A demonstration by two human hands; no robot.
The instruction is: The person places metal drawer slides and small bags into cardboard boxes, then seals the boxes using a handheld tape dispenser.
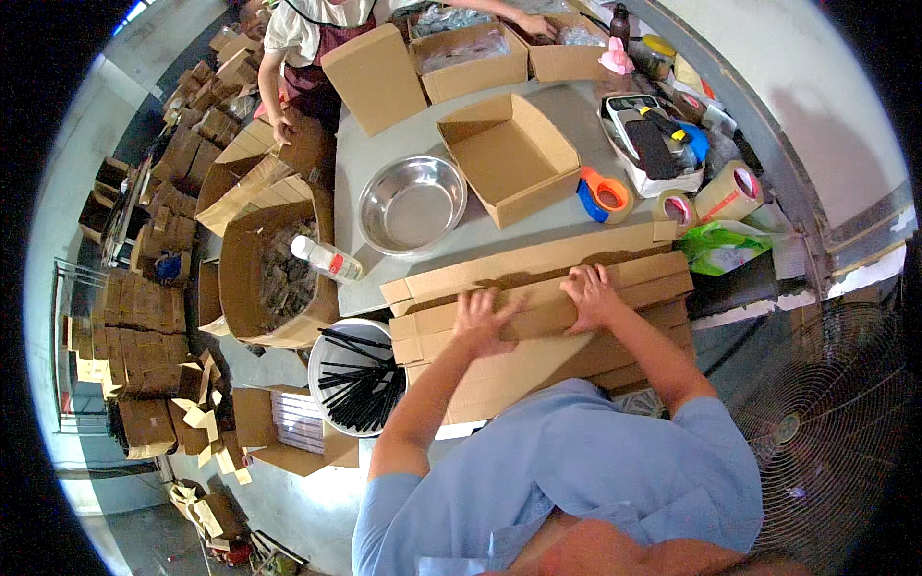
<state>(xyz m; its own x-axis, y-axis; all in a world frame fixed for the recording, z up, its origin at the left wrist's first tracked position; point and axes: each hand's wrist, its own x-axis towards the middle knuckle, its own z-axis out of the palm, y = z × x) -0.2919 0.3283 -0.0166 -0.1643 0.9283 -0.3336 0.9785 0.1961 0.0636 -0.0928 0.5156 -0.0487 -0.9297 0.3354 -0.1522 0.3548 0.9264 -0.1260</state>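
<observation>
A partly folded brown cardboard box (480, 379) lies across the table's near edge in front of my body, with long creased flaps. My left hand (483, 322) rests on its raised flap, fingers spread and thumb apart, slightly blurred. Farther right, my right hand (591, 296) bends its fingers over the same folded strip, gripping it. Beyond the box, an orange tape dispenser (615, 194) with a blue part stands on the table. An open cardboard tray (514, 154) and a shiny metal bowl (411, 204) sit farther back.
At left are a white bucket of black rods (331, 422), a scrap-filled carton (235, 278) and a white bottle (327, 259). Tape rolls (728, 192) and a scale (639, 139) line the right. A caged fan (816, 413) stands close right. Another person's hand (536, 26) reaches into a far carton.
</observation>
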